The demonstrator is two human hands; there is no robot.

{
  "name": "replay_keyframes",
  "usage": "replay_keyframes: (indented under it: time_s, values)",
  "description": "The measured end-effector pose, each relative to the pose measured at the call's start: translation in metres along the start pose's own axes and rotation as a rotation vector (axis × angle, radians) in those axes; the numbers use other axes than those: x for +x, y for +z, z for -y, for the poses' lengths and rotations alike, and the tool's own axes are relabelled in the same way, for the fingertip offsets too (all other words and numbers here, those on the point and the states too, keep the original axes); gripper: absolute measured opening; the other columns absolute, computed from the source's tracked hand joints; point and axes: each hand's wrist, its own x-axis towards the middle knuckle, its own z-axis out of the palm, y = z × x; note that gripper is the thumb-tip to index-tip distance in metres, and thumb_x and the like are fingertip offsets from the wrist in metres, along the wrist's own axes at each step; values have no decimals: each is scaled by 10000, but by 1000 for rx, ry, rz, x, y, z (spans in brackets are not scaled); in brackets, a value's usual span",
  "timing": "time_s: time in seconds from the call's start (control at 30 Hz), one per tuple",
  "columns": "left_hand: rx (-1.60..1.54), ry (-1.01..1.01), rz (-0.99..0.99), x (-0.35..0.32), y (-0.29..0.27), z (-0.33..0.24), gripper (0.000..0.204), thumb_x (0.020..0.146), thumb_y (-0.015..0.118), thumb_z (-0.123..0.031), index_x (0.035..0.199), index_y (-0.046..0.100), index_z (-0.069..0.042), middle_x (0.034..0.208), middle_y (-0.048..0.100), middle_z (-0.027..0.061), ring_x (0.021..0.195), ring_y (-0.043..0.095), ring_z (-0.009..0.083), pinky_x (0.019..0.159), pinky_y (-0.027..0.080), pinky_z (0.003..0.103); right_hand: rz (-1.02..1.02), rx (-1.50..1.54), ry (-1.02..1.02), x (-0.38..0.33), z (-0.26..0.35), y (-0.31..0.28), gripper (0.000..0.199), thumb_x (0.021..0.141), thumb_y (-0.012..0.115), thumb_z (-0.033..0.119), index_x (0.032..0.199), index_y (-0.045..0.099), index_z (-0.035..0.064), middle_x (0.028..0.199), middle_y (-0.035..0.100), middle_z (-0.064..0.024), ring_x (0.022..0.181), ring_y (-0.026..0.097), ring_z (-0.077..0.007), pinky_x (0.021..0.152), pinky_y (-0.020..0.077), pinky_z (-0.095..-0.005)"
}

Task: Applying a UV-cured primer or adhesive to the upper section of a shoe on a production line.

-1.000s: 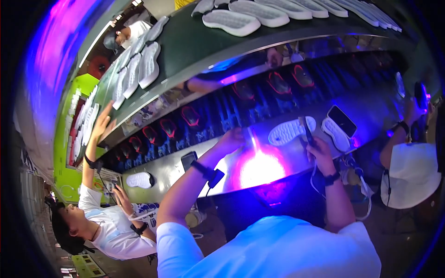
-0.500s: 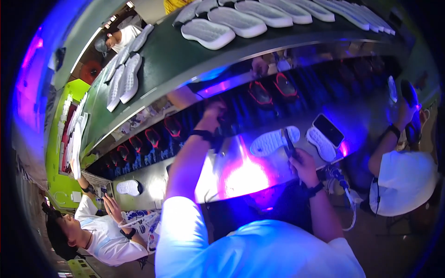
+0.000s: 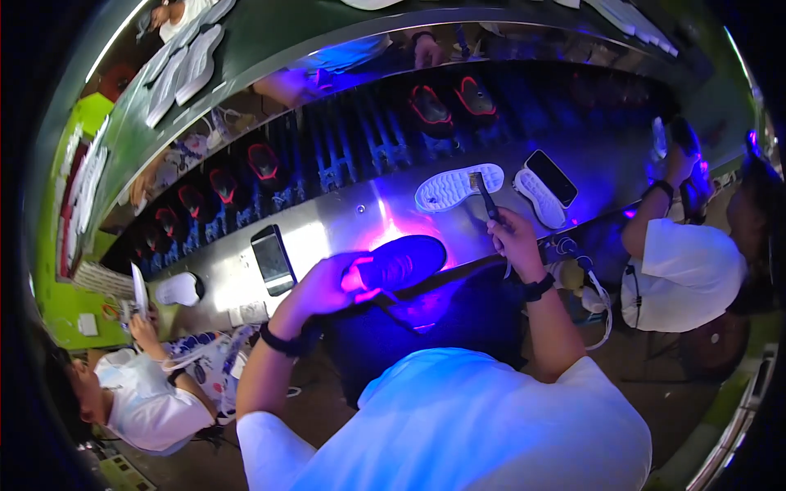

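Note:
My left hand (image 3: 329, 283) grips a dark shoe upper (image 3: 409, 260) by one end, above the bench's near edge in bright violet light. In my right hand (image 3: 516, 237) is a brush (image 3: 485, 195) with a dark handle, its bristle end over a white shoe sole (image 3: 446, 188) lying on the metal bench. Whether the bristles touch the sole I cannot tell. Just right of it rests another white sole (image 3: 538, 199), partly covered by a dark-screened phone (image 3: 552, 177).
Behind the bench, a conveyor carries several dark shoe uppers (image 3: 431, 106) with red-orange collars. A second phone (image 3: 273, 260) and a sole (image 3: 179, 289) lie to the left. Co-workers sit at left (image 3: 155, 401) and right (image 3: 688, 270). More soles line a green upper shelf (image 3: 295, 24).
My left hand has come back from the conveyor toward me, now with a shoe upper in it. My right hand still holds the brush at the sole. The whole view has shifted.

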Motion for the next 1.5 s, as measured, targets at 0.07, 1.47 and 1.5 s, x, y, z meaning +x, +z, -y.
replay_keyframes:
  time_s: [0.07,1.47,1.5]
  values:
    - [328,207,-102,28,17,-4,828,610,801,-163,1393,569,-29,1219,680,233,1134,662,399,988,527,456,-12,-78,-19,-21,15,1,345,969,670,99,1300,623,10,778,591,14,568,493,-35,468,366,-201]
    - [608,508,-575,-85,134,19,343,922,588,-129,1230,629,17,1377,614,214,1351,552,354,1139,374,628,338,-558,-197,-46,3,90,312,913,772,167,1176,736,3,1014,774,-120,901,710,-161,820,547,-316]
    - [621,517,-569,-84,134,20,345,923,591,-136,1231,634,13,1376,615,208,1353,550,348,1143,374,623,322,-518,-252,-51,2,90,303,919,767,159,1178,736,4,1019,774,-113,917,706,-148,834,546,-313]
